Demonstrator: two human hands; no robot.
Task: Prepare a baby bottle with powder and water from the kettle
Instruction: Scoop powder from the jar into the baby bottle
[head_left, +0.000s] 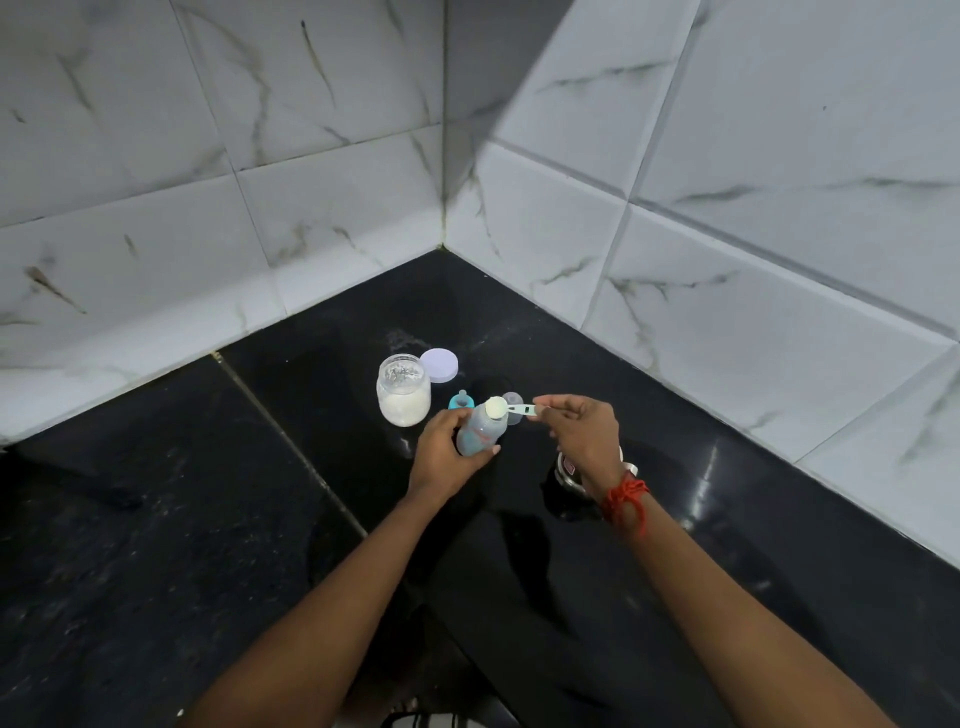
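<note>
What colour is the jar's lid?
Pale lilac; the lid shows in the head view, behind the jar.

The left hand (444, 452) grips the baby bottle (482, 428). The right hand (584, 431) holds a powder-filled scoop (506, 408) over its mouth.

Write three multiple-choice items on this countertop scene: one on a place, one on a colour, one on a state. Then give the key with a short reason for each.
1. Where is the scoop's bowl?
A. Over the bottle's mouth
B. Inside the jar
C. Flat on the counter

2. What colour is the loose lid by the jar?
A. Red
B. Pale lilac
C. Black

3. How is the powder jar?
A. Closed
B. Tipped over
C. Open and upright

Key:
1 A: the right hand holds the scoop at the top of the bottle, which the left hand grips.
2 B: the lid is pale lilac.
3 C: the powder jar stands lidless.
</note>
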